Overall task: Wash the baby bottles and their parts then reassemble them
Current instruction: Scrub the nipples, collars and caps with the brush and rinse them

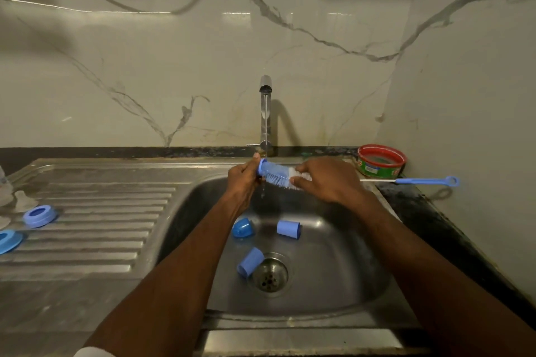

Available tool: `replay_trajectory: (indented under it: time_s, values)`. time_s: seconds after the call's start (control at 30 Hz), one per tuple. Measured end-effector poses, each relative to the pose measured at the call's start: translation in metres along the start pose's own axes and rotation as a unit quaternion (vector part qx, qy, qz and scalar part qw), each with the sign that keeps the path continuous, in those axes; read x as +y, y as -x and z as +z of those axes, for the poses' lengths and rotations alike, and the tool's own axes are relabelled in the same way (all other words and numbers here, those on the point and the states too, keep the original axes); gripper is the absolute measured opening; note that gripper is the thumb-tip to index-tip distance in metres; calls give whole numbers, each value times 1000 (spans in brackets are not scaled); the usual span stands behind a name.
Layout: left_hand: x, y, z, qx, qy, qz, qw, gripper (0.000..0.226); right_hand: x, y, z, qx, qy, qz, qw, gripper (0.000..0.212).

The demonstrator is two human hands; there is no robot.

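Blue brush (275,175) lies crosswise between my hands: left hand (242,178) grips its handle, right hand (324,181) seemingly pinches bristles.

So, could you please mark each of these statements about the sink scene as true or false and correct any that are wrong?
1. Both hands hold the blue bottle brush under the tap. True: the left hand grips its blue end and the right hand grips its white end.
2. Three blue caps lie in the sink basin. True.
3. The tap is turned off. False: a thin stream of water runs down onto the brush.
4. The thin blue-handled brush lies on the draining board. False: it lies on the counter right of the sink, beside the red-rimmed tub.
5. Two blue rings sit on the draining board at left. True.
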State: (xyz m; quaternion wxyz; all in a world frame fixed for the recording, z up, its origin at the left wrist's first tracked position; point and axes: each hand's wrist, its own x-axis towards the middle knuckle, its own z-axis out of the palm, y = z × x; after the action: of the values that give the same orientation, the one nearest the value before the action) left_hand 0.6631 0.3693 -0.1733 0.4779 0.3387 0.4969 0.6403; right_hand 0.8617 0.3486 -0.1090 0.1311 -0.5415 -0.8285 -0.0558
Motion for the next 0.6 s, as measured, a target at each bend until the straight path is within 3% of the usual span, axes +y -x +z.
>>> replay_trajectory:
  time_s: [0.1, 0.17, 0.23, 0.37, 0.43, 0.5, 0.6]
  values:
    - [0, 3, 3, -28, 55, -47, 997, 23, -1, 2, 3, 78, -26, 93, 992, 41]
    - [-1, 4, 7, -32, 54, -40, 997, 22, -1, 4, 13, 77, -37, 148, 985, 42]
    - [-3, 5, 8, -25, 20, -15, 999, 23, 3, 3, 20, 28, -21, 135, 990, 42]
    - [-5, -2, -2, -3, -28, 27, 999, 29, 6, 0, 10, -50, -40, 18, 998, 44]
    - [-4, -2, -2, -8, -22, 16, 1000, 30, 3, -1, 5, 11, -45, 27, 999, 43]
    - [-4, -1, 0, -19, 23, -20, 999, 30, 0, -1, 5, 78, -37, 98, 991, 42]
    - [-5, 2, 5, -46, 27, 4, 999, 30, -3, 6, 17, 85, -7, 130, 988, 42]
